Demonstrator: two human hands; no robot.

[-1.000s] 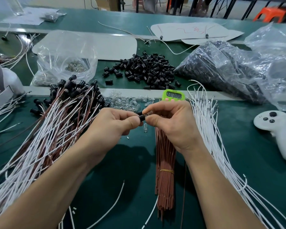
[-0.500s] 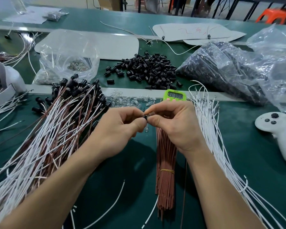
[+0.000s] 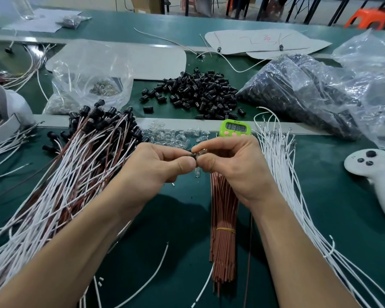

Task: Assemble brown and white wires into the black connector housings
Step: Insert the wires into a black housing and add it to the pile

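Left hand (image 3: 156,165) thumb and forefinger curled, pinched small black connector housing (image 3: 193,154) at frame centre. Right hand (image 3: 233,167) fingers curled, pinched its other end. Housing mostly hidden by fingertips; wires in it not discernible. Brown wire bundle (image 3: 222,230), yellow band round it, lay below hands; white wires (image 3: 282,174) at right. Loose housing pile (image 3: 198,92) upper centre. Green timer (image 3: 235,129) digits blurred. Red scribble on paper sheet (image 3: 265,40), upper right, illegible.

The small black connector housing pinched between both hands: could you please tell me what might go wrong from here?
The small black connector housing is held only by fingertips of the left hand and right hand; it could slip and drop among the clear plastic pieces on the table. The fingers also hide the joint, so a crooked fit might go unnoticed.
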